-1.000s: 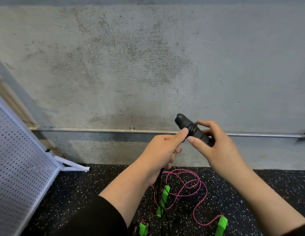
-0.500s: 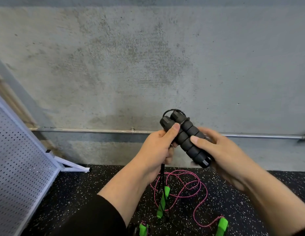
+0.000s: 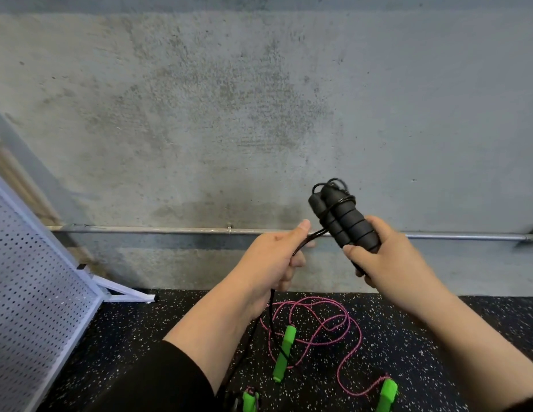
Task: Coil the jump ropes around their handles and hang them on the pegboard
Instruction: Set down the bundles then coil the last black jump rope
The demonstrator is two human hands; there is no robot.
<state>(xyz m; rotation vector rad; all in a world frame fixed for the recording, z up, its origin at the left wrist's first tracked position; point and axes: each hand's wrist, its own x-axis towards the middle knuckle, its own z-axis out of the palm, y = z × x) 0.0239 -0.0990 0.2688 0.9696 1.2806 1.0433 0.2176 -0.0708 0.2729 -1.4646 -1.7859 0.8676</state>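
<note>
My right hand [image 3: 387, 260] grips two black foam handles [image 3: 344, 223] held side by side, tilted up to the left, with a turn of black rope around their upper part. My left hand [image 3: 277, 257] pinches the black rope [image 3: 311, 237] just left of the handles; the rest of it hangs down under that hand to the floor. On the floor below lies a pink rope [image 3: 324, 325] in loose loops with green handles [image 3: 284, 353]. The white pegboard [image 3: 30, 295] leans at the far left.
A grey concrete wall [image 3: 259, 114] faces me, with a metal pipe [image 3: 170, 230] running along it low down. The floor is black speckled rubber [image 3: 408, 337]. A third green handle [image 3: 249, 401] shows at the bottom edge. The pegboard's white foot [image 3: 125, 292] sticks out on the floor.
The two black handles came together in my right hand and moved right. My left hand let go of the handles and now draws the rope, which has gone once around them.
</note>
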